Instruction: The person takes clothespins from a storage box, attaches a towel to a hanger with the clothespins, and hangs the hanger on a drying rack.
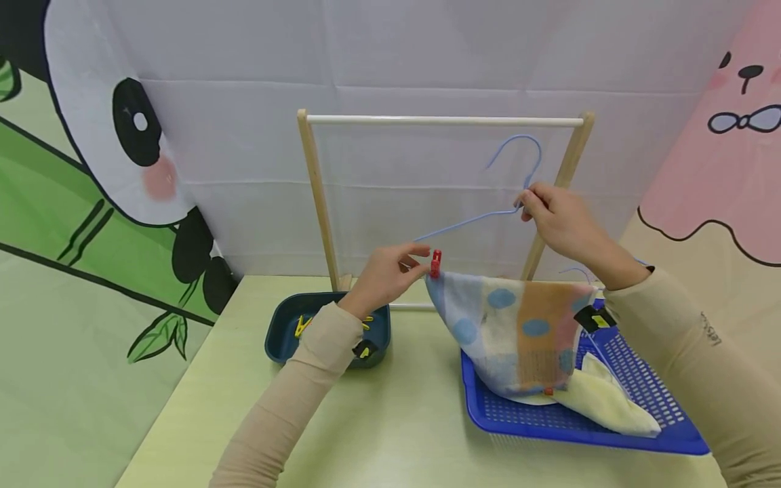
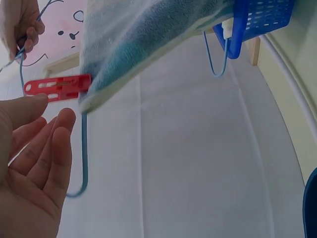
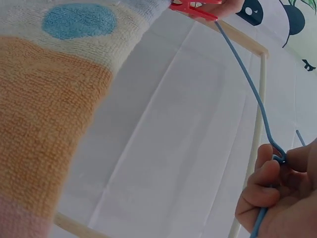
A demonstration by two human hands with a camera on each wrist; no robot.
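My right hand (image 1: 561, 220) pinches a blue wire hanger (image 1: 470, 221) just below its hook, holding it up before the rack. From the hanger hangs a small patterned towel (image 1: 500, 325) with blue spots and an orange stripe. A red clothespin (image 1: 436, 263) clips the towel's left corner to the hanger. Beside that clothespin is my left hand (image 1: 390, 274); in the left wrist view its thumb lies against the clothespin's (image 2: 57, 88) lower edge while the fingers stand loosely apart. The towel's right corner is partly hidden by the right wrist strap.
Behind stands a wooden rack with a white bar (image 1: 445, 121). A blue mesh basket (image 1: 641, 369) at right holds a pale yellow cloth (image 1: 610, 407) and another hanger (image 1: 576, 271). At left, a dark teal bin (image 1: 276, 332) contains yellow clothespins (image 1: 302, 327).
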